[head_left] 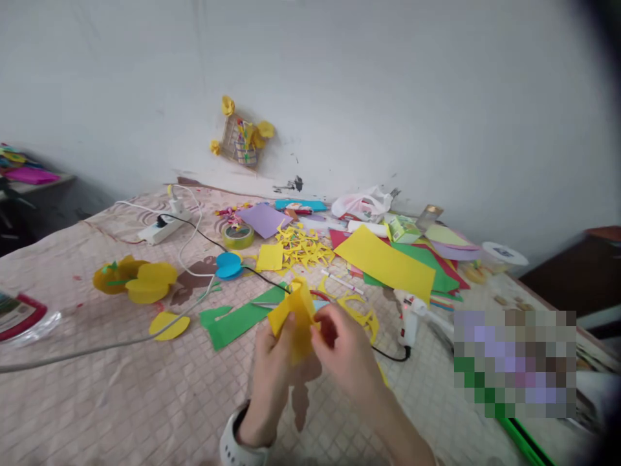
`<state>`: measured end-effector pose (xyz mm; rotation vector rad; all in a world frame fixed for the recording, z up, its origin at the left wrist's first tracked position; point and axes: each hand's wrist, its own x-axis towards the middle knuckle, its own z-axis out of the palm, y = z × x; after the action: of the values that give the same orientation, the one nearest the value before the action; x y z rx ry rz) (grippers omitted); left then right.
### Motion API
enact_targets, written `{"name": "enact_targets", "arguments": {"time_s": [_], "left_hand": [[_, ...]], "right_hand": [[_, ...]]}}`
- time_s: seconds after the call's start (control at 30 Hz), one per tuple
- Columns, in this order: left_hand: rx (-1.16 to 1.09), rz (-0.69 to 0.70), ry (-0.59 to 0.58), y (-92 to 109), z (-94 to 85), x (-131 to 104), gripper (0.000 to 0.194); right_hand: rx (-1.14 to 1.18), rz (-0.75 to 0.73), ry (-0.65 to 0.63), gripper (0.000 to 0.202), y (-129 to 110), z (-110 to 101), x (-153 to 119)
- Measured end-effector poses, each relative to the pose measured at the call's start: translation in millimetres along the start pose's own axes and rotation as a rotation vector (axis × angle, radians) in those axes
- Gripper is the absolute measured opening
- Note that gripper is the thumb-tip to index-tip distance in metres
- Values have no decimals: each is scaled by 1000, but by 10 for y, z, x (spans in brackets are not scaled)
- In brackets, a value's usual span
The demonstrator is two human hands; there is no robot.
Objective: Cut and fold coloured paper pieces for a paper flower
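1. Two bare hands work at the near middle of the table, above a pale tablecloth with a diamond grid (169,408).
2. The left hand (272,349), with a white perforated wristband (233,443) at its wrist, grips a folded yellow piece of thin sheet material (295,320), thumb lying across its face.
3. The right hand (347,343) has its thumb and forefinger closed on the right edge of that same piece, which is held up between both hands.
4. Just behind the piece, partly hidden, a metal scissor blade (264,305) lies over a long green strip of sheet material (237,327).
5. Right of the hands stands a white glue gun with a black cord (409,327); beyond the hands lies a slim white marker (342,282).
6. Farther back are a heap of small yellow offcuts (305,246) and a large yellow rectangular sheet (388,262).
7. To the left lie a flat yellow disc (169,325), yellow rounded petal-like shapes (150,283) and a small blue layered round (229,265).
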<state>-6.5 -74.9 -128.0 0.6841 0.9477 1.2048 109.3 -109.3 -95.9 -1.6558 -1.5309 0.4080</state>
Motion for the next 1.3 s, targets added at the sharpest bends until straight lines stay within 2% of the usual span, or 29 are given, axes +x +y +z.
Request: {"name": "enact_targets", "arguments": {"time_s": [0.07, 0.17, 0.23, 0.3, 0.4, 0.43, 0.47, 0.5, 0.57, 0.6, 0.63, 0.7, 0.77, 0.8, 0.93, 1.1, 1.2, 1.3], "left_hand": [[-25, 13, 2, 5, 148, -66, 30], [-73, 44, 29, 14, 290, -118, 39], [-101, 58, 29, 10, 349, -111, 42], [-118, 53, 18, 13, 388, -82, 34], [-134, 11, -7, 53, 392, -33, 24], [-135, -10, -25, 75, 374, -21, 24], [-132, -34, -44, 98, 346, -15, 25], [-126, -59, -64, 121, 310, -15, 26], [-102, -117, -114, 157, 225, -30, 28], [-90, -149, -147, 166, 182, -44, 29], [-78, -183, -186, 168, 141, -62, 29], [-62, -248, -259, 156, 77, -103, 31], [-55, -291, -290, 127, 39, -148, 33], [-52, -310, -291, 112, 28, -170, 33], [-59, -363, -266, 64, 30, -239, 32], [-96, -374, -282, 24, 87, -260, 38], [9, -246, -319, -9, 67, -242, 33], [136, -136, -348, 15, -67, -213, 32]], "right_hand": [[-46, 31, -57, 17, -93, 109, 23], [-76, 81, -83, 21, -107, 129, 80], [-83, 86, -88, 22, -99, 89, 101], [-73, 70, -106, 20, -102, 27, 92], [-11, -23, -187, 28, -97, -125, 27], [16, -65, -174, 31, -78, -197, 1], [41, -100, -123, 32, -47, -279, -23], [59, -117, -7, 31, -2, -365, -42], [60, -74, 293, 39, 118, -526, -64], [114, -11, 316, 50, 185, -588, -71], [234, 64, 246, 62, 250, -631, -78], [563, 241, -64, 75, 354, -655, -103], [825, 399, -310, 69, 409, -609, -145], [895, 461, -352, 62, 418, -572, -169], [924, 576, -242, 39, 391, -445, -234], [881, 615, -156, 39, 394, -402, -235], [822, 601, -100, 41, 412, -359, -257], [722, 515, -68, 31, 395, -275, -302]]}}
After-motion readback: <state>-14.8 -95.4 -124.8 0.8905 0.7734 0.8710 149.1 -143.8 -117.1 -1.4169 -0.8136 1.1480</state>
